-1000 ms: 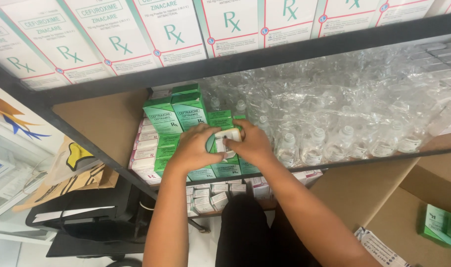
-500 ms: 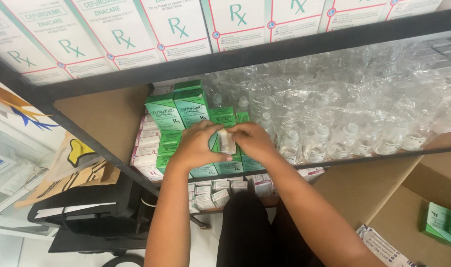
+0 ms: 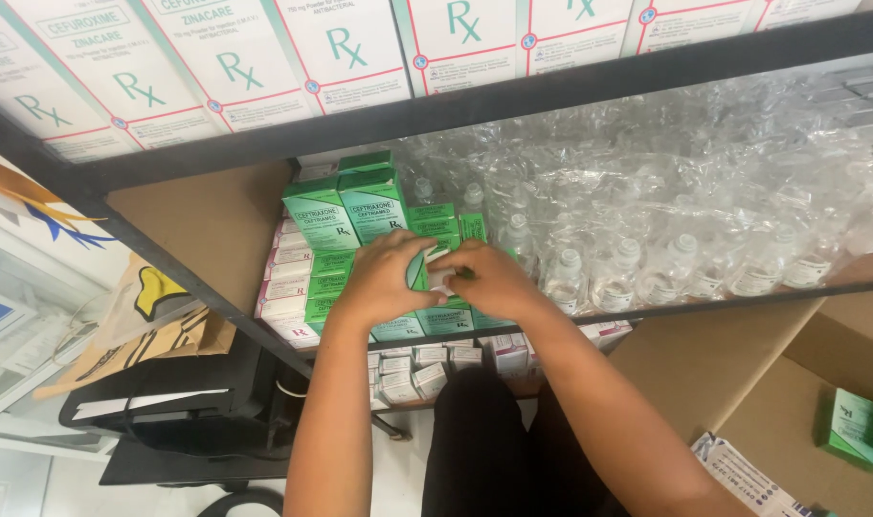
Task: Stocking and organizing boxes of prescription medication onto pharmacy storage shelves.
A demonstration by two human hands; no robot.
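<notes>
Gripping one small green-and-white carton [image 3: 440, 271] between left hand [image 3: 384, 280] and right hand [image 3: 494, 280], beside stacked green boxes [image 3: 346, 215]

A dark metal shelf frame [image 3: 513, 96] crosses the upper part of the frame, its bar slanting down to the lower left. A brown board [image 3: 202, 225] lines the shelf at centre left. At lower left a black chair [image 3: 183, 407] stands on a pale floor [image 3: 82, 483]. Brown cardboard walls [image 3: 743, 354] fill the lower right. The light is even and bright.
</notes>
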